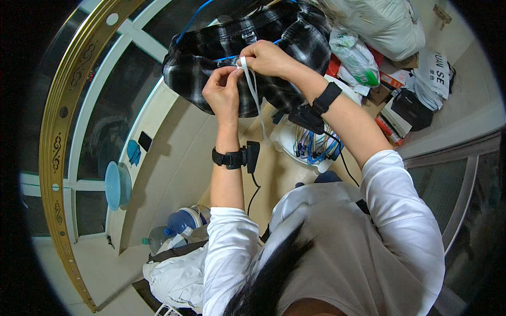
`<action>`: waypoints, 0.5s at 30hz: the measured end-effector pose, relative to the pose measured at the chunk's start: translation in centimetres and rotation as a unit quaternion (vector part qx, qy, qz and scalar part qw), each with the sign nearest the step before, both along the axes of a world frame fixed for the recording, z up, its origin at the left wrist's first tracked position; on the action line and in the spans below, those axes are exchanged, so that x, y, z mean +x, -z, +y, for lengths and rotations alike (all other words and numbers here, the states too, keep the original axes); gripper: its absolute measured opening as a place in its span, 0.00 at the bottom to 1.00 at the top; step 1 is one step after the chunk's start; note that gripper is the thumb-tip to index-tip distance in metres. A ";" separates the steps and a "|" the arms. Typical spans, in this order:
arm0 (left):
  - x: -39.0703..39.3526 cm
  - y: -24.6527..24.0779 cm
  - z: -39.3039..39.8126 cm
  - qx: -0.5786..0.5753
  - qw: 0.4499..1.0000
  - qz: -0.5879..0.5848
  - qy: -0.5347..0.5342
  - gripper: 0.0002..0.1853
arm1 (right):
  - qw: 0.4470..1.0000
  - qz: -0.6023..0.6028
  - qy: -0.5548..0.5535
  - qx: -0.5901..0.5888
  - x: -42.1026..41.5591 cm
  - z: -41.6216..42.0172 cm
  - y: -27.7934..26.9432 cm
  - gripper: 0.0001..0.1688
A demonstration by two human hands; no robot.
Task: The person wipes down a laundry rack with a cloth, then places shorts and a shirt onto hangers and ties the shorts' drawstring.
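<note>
A black and white plaid garment (pixel 185 83) hangs in front of me on a blue hanger (pixel 192 20). A white drawstring (pixel 253 93) comes from its waist, with loose ends dangling down. My left hand (pixel 223 89) pinches the drawstring close to the cloth between thumb and finger. Just above and to its right, my right hand (pixel 265 58) holds the looped part of the same drawstring. The fingertips of both hands are nearly touching. A buckle or clip (pixel 249 37) shows on the garment's far waistband. Each wrist bears a black strap with a small box and a cable.
Below the garment stands a white stool (pixel 282 136) with many coloured clips. Bags and boxes (pixel 395 104) are piled at the right. A blue basin (pixel 112 185), a phone (pixel 145 141) and a teal cloth (pixel 133 152) lie on the left window ledge. Water bottles (pixel 182 221) stand lower left.
</note>
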State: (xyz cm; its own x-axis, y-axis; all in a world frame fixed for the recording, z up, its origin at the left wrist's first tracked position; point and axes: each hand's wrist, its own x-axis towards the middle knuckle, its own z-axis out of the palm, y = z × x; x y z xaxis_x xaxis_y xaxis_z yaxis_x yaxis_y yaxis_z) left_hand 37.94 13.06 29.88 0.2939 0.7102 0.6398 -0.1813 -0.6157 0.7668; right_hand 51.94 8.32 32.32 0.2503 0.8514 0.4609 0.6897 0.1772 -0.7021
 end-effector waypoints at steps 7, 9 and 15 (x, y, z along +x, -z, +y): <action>-3.8 1.5 3.9 0.128 0.963 0.115 -0.208 0.00 | 0.935 0.321 0.108 0.107 2.1 0.2 -0.8 0.13; -4.6 2.5 5.3 0.082 0.969 0.126 -0.198 0.02 | 0.914 0.390 0.070 0.080 1.8 0.5 -0.7 0.13; -5.8 0.1 4.2 0.019 0.993 0.053 -0.102 0.03 | 0.930 0.319 -0.156 0.093 1.1 -0.1 -0.4 0.10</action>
